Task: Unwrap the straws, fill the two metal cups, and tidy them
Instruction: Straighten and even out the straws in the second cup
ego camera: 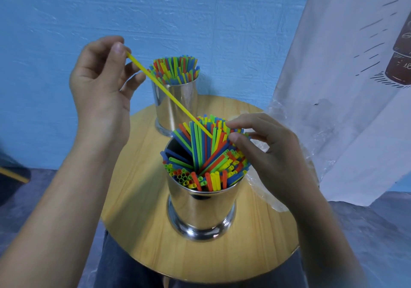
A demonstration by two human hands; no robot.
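Observation:
Two shiny metal cups stand on a round wooden table [138, 198]. The near cup [201, 212] holds several coloured straws [206, 154], leaning unevenly with a gap on its left side. The far cup [178, 103] is packed with upright straws [175, 68]. My left hand [100, 80] is raised above the table and pinches the top end of a single yellow straw [169, 94], whose lower end reaches into the near cup's bundle. My right hand [269, 152] touches the straw tops at the right of the near cup with thumb and forefinger closing on them.
Crumpled clear plastic wrapping [287, 136] lies on the table's right side under my right hand. A white printed cloth [355, 76] hangs at the right. A blue wall is behind. My lap is below the table's near edge.

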